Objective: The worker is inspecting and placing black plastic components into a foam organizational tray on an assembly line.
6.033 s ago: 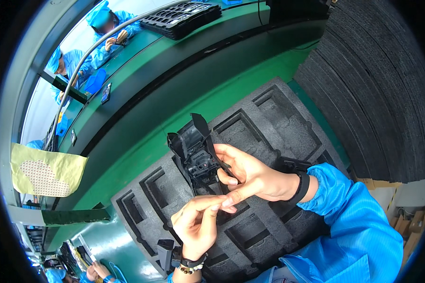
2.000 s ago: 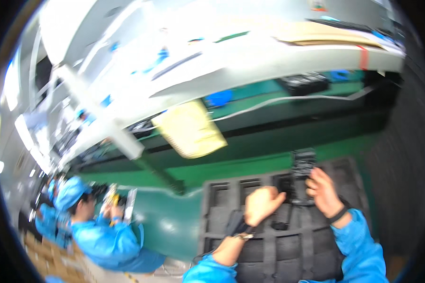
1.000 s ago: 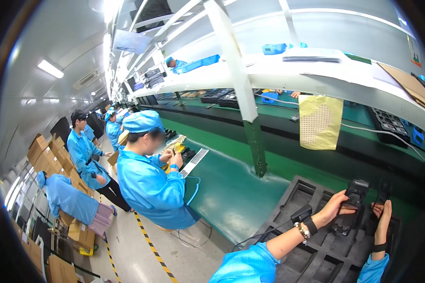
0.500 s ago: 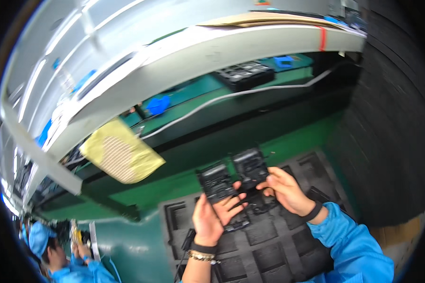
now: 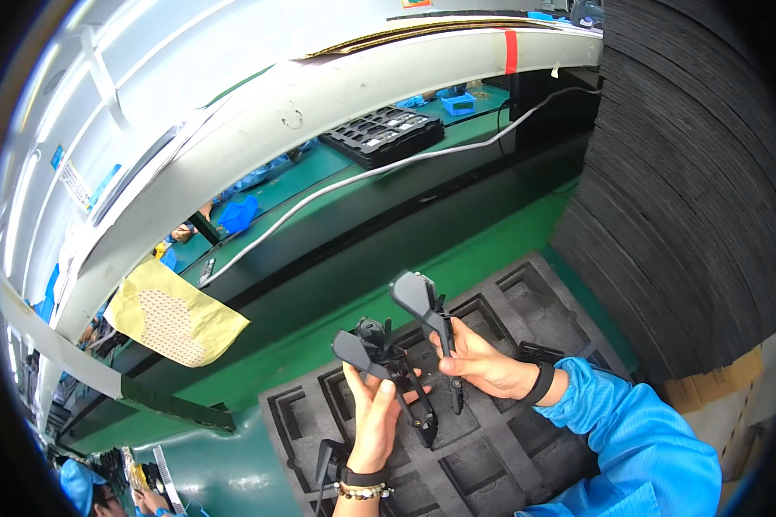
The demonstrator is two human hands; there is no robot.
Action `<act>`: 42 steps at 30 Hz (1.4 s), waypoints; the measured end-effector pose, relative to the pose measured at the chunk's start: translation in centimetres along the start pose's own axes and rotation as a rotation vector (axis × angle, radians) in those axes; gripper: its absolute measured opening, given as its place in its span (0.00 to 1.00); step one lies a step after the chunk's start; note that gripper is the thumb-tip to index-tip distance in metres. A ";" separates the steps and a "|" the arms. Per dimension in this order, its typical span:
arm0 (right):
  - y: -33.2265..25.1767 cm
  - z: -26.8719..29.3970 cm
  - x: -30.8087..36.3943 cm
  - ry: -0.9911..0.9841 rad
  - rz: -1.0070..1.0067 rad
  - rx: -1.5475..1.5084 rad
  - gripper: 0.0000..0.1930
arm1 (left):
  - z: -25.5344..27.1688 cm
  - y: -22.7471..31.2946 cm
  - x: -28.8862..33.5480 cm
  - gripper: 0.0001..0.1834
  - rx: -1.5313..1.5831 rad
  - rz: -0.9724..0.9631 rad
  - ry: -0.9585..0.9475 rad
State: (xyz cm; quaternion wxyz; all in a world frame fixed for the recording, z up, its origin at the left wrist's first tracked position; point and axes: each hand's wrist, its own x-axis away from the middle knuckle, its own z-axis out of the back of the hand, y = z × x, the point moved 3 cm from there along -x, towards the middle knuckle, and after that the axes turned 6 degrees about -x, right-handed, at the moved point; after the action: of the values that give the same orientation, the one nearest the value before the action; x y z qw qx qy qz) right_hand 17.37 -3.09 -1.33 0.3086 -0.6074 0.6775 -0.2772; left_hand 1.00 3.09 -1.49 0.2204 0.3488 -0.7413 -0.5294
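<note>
My left hand (image 5: pixel 375 418) is closed round a black plastic device (image 5: pixel 372 345) with a rounded flat end and thin hinged-looking parts that hang down past the fingers. To its right, my right hand (image 5: pixel 485 366) grips a similar black device (image 5: pixel 416 297) near its middle, its rounded end tipped up and to the left. The two devices are apart, side by side over a black foam tray (image 5: pixel 444 461) with rectangular compartments. Their exact kind I cannot make out.
Beside my left wrist is another black part (image 5: pixel 329 457). A small black piece (image 5: pixel 539 351) lies in the tray behind my right wrist. Stacked black sheets (image 5: pixel 690 189) rise at the right. A workbench with a white rail (image 5: pixel 293 112) runs across the back; a co-worker (image 5: pixel 82 491) is at lower left.
Both devices have been turned from showing their broad faces to nearly edge-on, with the rounded ends up. My left fingers, spread before, are now wrapped round its device. The view has shifted.
</note>
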 end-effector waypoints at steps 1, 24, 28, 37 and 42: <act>-0.2 -0.1 -0.1 -0.016 -0.089 0.031 0.37 | -0.4 0.1 0.1 0.46 0.011 0.015 0.007; 0.2 2.5 -1.7 -0.012 0.089 0.182 0.24 | 3.2 -0.2 -1.6 0.13 0.053 -0.088 0.232; 0.5 2.9 -2.0 0.003 0.072 0.196 0.25 | 2.6 0.0 -1.6 0.13 0.026 -0.083 0.240; 0.7 3.0 -2.0 -0.023 0.081 0.224 0.28 | 5.7 -1.5 -1.6 0.17 -0.072 0.038 0.201; 1.2 3.6 -2.1 -0.037 0.079 0.275 0.27 | 5.3 -1.5 -2.4 0.28 0.387 -0.039 0.119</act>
State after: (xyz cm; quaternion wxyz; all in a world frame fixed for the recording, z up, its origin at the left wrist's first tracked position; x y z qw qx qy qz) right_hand 19.44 -0.84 -4.39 0.4120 -0.5373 0.6506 -0.3439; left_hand -0.66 7.94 -4.65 0.1824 0.4294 -0.8080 -0.3598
